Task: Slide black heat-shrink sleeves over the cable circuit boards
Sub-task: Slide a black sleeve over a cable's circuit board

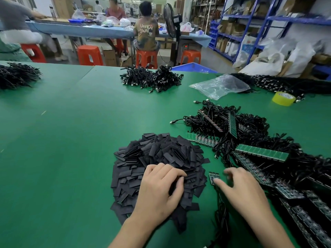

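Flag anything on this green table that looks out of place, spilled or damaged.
Nothing looks damaged or spilled. The flat black heat-shrink sleeves lie in a loose heap, and the black cables with green circuit boards are tangled to its right. Only a crumpled clear plastic bag looks stray.

One view only: a head-worn wide-angle cam, facing forward and down over the green table (62,140). It sits close above the left hand (159,190), right hand (245,194) and sleeve pile (157,158), low in frame. Forearms enter from the bottom edge. The table edges bow from lens distortion. The top third looks far across the workshop to a blue-topped bench (80,30) and shelving (250,24) at right.
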